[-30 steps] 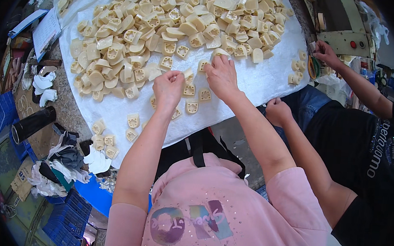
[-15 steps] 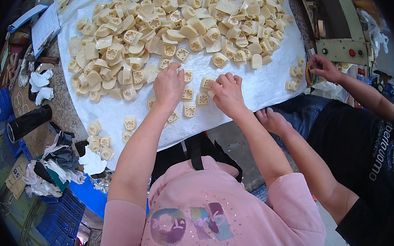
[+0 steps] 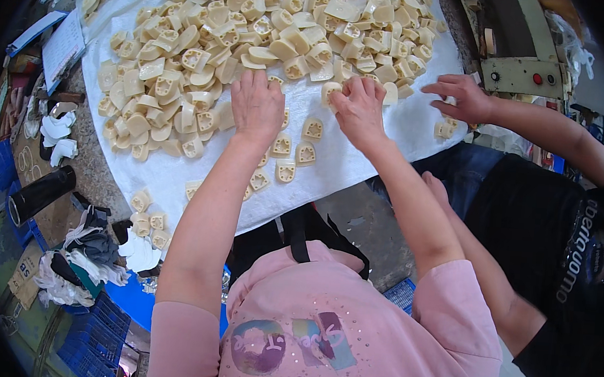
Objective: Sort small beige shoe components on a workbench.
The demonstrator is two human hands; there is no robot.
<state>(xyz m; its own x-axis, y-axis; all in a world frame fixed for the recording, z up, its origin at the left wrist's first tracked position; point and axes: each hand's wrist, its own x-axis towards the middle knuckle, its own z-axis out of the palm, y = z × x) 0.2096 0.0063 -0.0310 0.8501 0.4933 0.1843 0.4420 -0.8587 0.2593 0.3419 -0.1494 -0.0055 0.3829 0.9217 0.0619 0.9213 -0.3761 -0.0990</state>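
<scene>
A heap of cream plastic shoe heels (image 3: pixel 192 58), D-shaped with ribbed hollow undersides, lies on a white cloth (image 3: pixel 330 183). My left hand (image 3: pixel 257 112) is at the heap's near edge, fingers closed and pointing down; what its fingertips hold is hidden. To its right, my right hand (image 3: pixel 360 115) pinches a shoe heel (image 3: pixel 330 92) at the heap's near side. Between and below my hands, several separate heels lie hollow side up, among them one heel (image 3: pixel 312 128) and another heel (image 3: pixel 285 170).
A co-worker's hand (image 3: pixel 462 98) reaches over the cloth's right side, near a few heels (image 3: pixel 445 128). At the left are a black cylinder (image 3: pixel 42 195), gloves and rags (image 3: pixel 83 257), and blue crates (image 3: pixel 95 335). A machine panel with knobs (image 3: pixel 523 78) stands back right.
Both my hands have moved away from me to the heap's edge. The right has left the loose heels and now grips another. The co-worker's far hand has moved left over the cloth.
</scene>
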